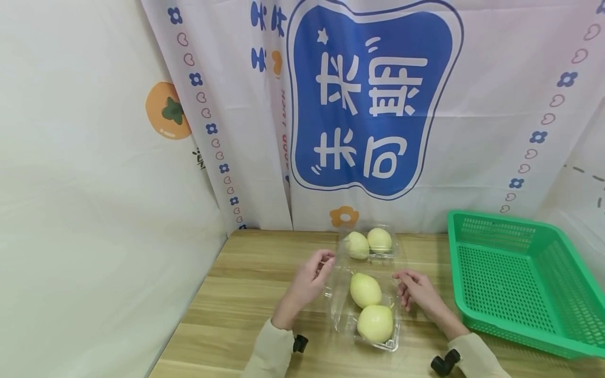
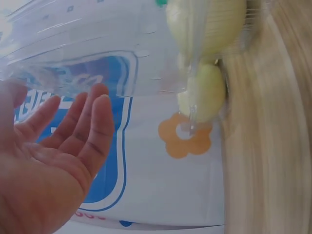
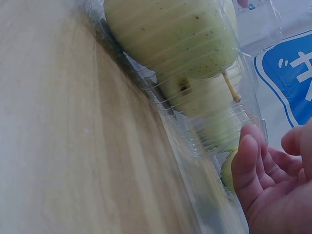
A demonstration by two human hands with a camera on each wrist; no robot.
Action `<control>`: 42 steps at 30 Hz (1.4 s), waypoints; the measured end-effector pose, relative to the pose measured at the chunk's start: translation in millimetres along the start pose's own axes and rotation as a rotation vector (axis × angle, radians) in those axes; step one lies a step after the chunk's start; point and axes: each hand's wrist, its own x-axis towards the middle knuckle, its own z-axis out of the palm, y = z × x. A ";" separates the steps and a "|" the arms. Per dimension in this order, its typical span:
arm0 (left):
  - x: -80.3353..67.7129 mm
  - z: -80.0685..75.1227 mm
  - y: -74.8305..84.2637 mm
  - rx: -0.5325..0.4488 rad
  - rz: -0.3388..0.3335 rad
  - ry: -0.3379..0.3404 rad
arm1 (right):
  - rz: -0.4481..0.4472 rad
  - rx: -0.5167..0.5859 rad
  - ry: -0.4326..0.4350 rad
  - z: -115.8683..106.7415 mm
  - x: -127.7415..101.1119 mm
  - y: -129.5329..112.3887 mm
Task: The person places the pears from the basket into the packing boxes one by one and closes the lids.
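A clear plastic clamshell box (image 1: 391, 344) stands on the table with its lid (image 1: 337, 294) raised on the left. Inside it lie two pale yellow-green pears, the farther one (image 1: 365, 290) and the nearer one (image 1: 375, 324). My left hand (image 1: 306, 283) is at the lid's far left edge; in the left wrist view its slightly bent fingertips (image 2: 101, 105) come up to the plastic, whether touching I cannot tell. At the box's right side is my right hand (image 1: 420, 295), its fingers (image 3: 246, 156) loosely bent near the wall, thumb apart from them.
Behind stands another clear box (image 1: 394, 251) holding two pears (image 1: 379, 240), against the printed curtain (image 1: 435, 210). A green slotted basket (image 1: 456, 273) sits to the right on the wooden table (image 1: 246, 283). White fabric (image 1: 94, 236) hangs at the left.
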 end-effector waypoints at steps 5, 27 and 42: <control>-1.1 5.9 1.4 0.055 -0.025 -0.079 | 0.014 0.011 0.000 0.3 1.1 1.0; -7.3 21.8 -2.8 0.071 -0.107 -0.225 | -0.001 0.004 -0.017 -1.4 1.8 1.2; -8.4 32.9 2.3 0.251 -0.091 -0.278 | -0.011 0.013 -0.023 -1.8 1.1 -0.1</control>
